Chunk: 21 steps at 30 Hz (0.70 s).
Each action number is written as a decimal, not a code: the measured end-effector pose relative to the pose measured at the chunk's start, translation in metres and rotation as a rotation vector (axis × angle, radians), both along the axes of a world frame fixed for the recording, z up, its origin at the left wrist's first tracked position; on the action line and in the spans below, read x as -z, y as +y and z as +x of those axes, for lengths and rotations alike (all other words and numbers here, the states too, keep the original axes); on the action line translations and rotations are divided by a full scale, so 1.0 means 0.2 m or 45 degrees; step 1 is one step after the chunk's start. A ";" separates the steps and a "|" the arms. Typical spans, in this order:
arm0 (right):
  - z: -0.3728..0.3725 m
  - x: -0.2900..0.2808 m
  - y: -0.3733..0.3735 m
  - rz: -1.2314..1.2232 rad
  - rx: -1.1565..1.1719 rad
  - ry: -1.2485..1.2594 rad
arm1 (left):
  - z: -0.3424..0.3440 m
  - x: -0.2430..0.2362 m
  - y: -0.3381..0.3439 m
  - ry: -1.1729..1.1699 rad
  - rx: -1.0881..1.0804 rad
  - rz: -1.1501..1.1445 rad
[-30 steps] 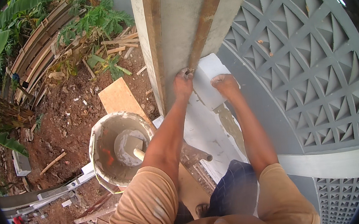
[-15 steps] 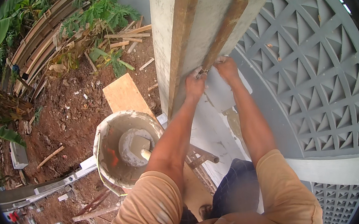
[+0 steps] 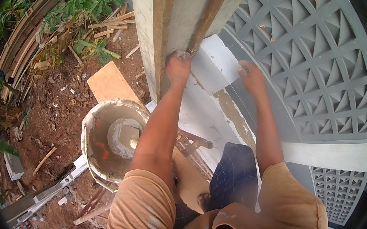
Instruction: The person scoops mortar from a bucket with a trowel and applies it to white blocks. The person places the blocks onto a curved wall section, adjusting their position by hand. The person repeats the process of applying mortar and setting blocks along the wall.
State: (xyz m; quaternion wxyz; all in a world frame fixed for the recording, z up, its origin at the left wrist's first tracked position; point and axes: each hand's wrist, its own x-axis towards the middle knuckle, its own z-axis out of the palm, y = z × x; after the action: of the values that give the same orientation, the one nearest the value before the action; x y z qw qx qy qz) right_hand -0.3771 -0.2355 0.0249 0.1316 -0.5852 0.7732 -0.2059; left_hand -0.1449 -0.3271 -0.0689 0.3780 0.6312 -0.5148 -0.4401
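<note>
My left hand (image 3: 178,68) is closed beside the brown wooden strips on the concrete column (image 3: 178,21); what it grips, if anything, is hidden. A small wire-like piece (image 3: 191,51) sticks out next to its fingers, by the right-hand strip (image 3: 213,11). My right hand (image 3: 252,78) hangs over the grey wall edge with its fingers curled together, and I cannot make out anything in them. Between the hands lies a smooth white block (image 3: 218,61) against the column's foot. Nearer me, grey mortar (image 3: 228,107) runs along the white block course (image 3: 204,121).
A mortar-smeared bucket (image 3: 90,137) with a trowel (image 3: 130,135) inside stands left of my left arm, by a plywood board (image 3: 109,84). A metal pipe (image 3: 204,142) juts out below. Patterned grey vent blocks (image 3: 303,61) rise on the right. Reddish soil and timber lie lower left.
My right hand has come away from the column, moving right and toward me past the white block. My left hand stays by the wooden strips. The whole view has shifted slightly.
</note>
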 end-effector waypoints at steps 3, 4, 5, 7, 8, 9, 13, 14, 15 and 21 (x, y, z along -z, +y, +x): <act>-0.29 0.18 0.09 -0.050 0.071 0.026 | -0.10 -0.12 0.06 -0.072 0.160 0.154; -0.32 0.21 0.05 -0.047 0.071 0.002 | -0.16 -0.03 0.05 0.001 0.187 0.177; -0.32 0.24 0.02 -0.043 0.068 -0.033 | -0.20 0.04 0.04 0.063 0.211 0.202; -0.21 0.20 -0.03 0.109 0.077 -0.180 | -0.31 0.05 0.05 0.302 0.092 0.289; -0.19 0.18 -0.04 0.186 0.085 -0.247 | -0.36 0.04 0.06 0.428 0.038 0.335; -0.20 0.18 -0.04 0.166 0.060 -0.349 | -0.39 0.03 0.04 0.422 0.067 0.342; -0.23 0.19 -0.03 0.167 0.005 -0.612 | -0.45 0.01 0.01 0.457 0.085 0.432; -0.23 0.17 -0.04 0.178 0.003 -0.646 | -0.45 0.00 0.01 0.475 0.065 0.460; -0.24 0.18 -0.04 0.182 -0.025 -0.628 | -0.45 -0.02 0.00 0.481 0.046 0.474; -0.30 0.24 -0.06 0.125 -0.089 -0.529 | -0.44 -0.12 0.02 0.519 0.091 0.527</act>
State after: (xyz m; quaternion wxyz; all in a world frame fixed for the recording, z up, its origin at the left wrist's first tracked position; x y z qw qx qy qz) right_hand -0.4366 -0.2477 -0.0223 0.3233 -0.5496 0.7178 -0.2796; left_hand -0.2327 -0.3239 -0.0456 0.3211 0.5751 -0.3494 -0.6664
